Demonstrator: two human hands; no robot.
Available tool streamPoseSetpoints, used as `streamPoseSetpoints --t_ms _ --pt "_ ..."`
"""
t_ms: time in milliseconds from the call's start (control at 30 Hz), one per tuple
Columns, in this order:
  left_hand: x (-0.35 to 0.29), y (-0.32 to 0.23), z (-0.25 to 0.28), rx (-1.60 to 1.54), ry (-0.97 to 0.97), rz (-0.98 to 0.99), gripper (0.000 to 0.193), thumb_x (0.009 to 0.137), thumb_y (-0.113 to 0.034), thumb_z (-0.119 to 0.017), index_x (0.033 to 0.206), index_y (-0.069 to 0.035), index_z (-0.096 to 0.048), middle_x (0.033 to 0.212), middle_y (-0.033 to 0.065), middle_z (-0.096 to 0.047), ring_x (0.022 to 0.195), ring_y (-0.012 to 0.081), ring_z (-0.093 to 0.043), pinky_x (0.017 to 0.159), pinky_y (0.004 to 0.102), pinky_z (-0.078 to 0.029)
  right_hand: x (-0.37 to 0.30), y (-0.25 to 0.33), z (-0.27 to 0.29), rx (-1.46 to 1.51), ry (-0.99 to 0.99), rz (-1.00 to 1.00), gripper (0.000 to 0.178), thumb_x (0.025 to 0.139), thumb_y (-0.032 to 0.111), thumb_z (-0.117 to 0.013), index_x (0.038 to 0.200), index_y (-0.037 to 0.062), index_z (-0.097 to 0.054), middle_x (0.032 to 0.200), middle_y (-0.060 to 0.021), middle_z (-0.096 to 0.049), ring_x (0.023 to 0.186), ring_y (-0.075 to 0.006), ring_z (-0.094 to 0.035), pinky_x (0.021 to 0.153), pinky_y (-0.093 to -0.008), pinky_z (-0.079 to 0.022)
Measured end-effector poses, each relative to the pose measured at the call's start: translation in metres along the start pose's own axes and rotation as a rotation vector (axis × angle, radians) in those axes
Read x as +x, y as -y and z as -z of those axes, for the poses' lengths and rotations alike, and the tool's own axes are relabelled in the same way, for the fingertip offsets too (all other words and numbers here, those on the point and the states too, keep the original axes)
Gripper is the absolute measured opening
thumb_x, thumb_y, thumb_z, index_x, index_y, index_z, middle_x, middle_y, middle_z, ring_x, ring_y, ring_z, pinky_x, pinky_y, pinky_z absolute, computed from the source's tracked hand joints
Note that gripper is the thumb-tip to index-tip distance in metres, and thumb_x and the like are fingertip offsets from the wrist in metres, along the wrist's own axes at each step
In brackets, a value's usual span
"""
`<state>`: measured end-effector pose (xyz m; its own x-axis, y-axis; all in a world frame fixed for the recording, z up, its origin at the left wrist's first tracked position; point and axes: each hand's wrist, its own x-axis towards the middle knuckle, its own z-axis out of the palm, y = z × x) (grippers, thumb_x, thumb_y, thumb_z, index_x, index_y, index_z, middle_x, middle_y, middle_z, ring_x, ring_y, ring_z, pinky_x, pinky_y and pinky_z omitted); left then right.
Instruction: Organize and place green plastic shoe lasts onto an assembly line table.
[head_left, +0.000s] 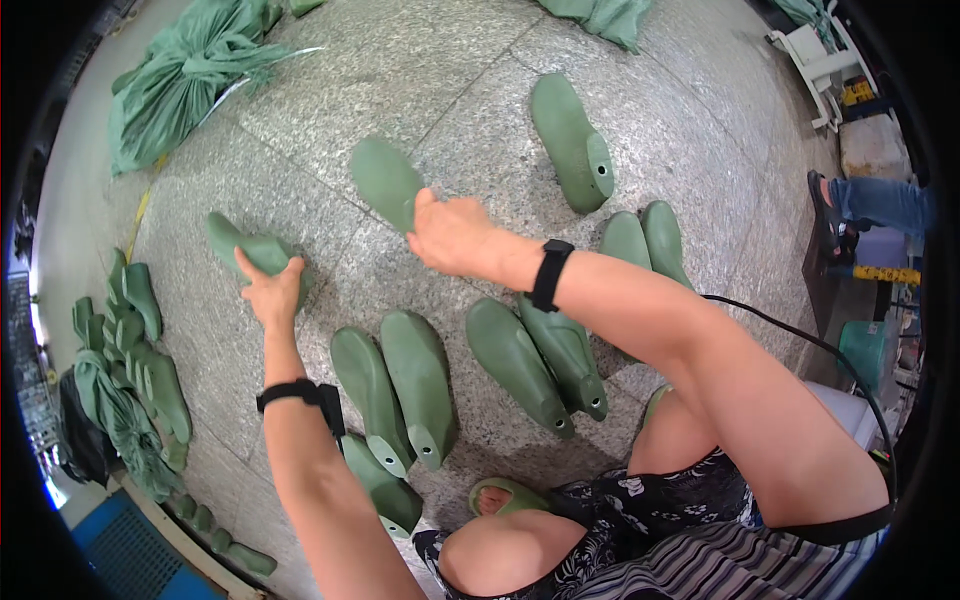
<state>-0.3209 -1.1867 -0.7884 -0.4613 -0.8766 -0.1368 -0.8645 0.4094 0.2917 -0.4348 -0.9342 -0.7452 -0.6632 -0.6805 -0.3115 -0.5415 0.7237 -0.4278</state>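
Green plastic shoe lasts lie about me on the stone floor. My left hand (271, 288) grips one shoe last (229, 237) at the left, thumb and forefinger wide across it. Closed round the heel end of another shoe last (384, 178) is my right hand (452, 235), its toe pointing away from me. Farther right, a single last (566, 137) lies apart. Nearer to me, one pair includes a last (418, 380), and a second pair includes a last (512, 360). Partly behind my right forearm are two more, one being a last (664, 240).
A tied green sack (190, 85) lies at the far left, another green sack (605, 20) at the top. More lasts (160, 385) are heaped at the left edge. A sandalled foot (826, 215) of another person is at the right, near a black cable (800, 333). A blue crate (130, 545) stands lower left.
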Motion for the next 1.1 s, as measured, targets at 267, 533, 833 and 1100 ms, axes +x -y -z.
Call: streamPoseSetpoints --t_ms 267,533,833,1100 --pt "-0.067 -0.040 0.043 -1.346 0.405 0.229 0.058 0.082 -0.028 -0.062 0.132 -0.007 -0.044 0.122 0.0096 -0.055 0.108 0.0265 -0.054 0.092 0.0400 -0.044 -0.001 -0.023 -0.021 0.281 0.086 0.173 0.048 0.086 0.032 -0.057 0.105 -0.0111 -0.050 0.088 -0.0263 -0.065 0.082 -0.0389 -0.066 0.071 -0.0454 -0.051" --pt "-0.137 -0.192 0.035 -1.298 0.541 -0.225 0.045 0.085 -0.026 -0.061 0.123 -0.008 -0.045 0.109 0.0065 -0.055 0.098 0.0193 -0.054 0.087 0.0361 -0.045 0.000 -0.118 0.041 1.255 -0.473 -0.006 0.050 0.092 0.049 -0.049 0.100 0.0001 -0.059 0.094 -0.0109 -0.063 0.088 -0.0197 -0.056 0.077 -0.0331 -0.045" --pt "-0.148 -0.164 0.013 -0.438 0.405 -0.390 0.049 0.085 -0.029 -0.062 0.121 0.004 -0.055 0.115 0.0173 -0.059 0.104 0.0261 -0.057 0.087 0.0363 -0.046 -0.020 -0.076 0.001 1.070 -0.118 -0.064 0.080 0.092 0.053 -0.043 0.137 -0.0115 -0.028 0.143 -0.0303 -0.031 0.135 -0.0378 -0.031 0.108 -0.0400 -0.030" --pt "-0.183 0.059 0.048 -0.082 -0.040 -0.398 0.043 0.083 -0.026 -0.067 0.114 0.003 -0.058 0.113 0.0222 -0.058 0.109 0.0342 -0.054 0.095 0.0408 -0.040 -0.025 -0.023 -0.032 0.192 -0.310 0.254 0.065 0.088 0.043 -0.058 0.135 0.0028 -0.037 0.141 -0.0306 -0.030 0.133 -0.0466 -0.028 0.105 -0.0526 -0.030"
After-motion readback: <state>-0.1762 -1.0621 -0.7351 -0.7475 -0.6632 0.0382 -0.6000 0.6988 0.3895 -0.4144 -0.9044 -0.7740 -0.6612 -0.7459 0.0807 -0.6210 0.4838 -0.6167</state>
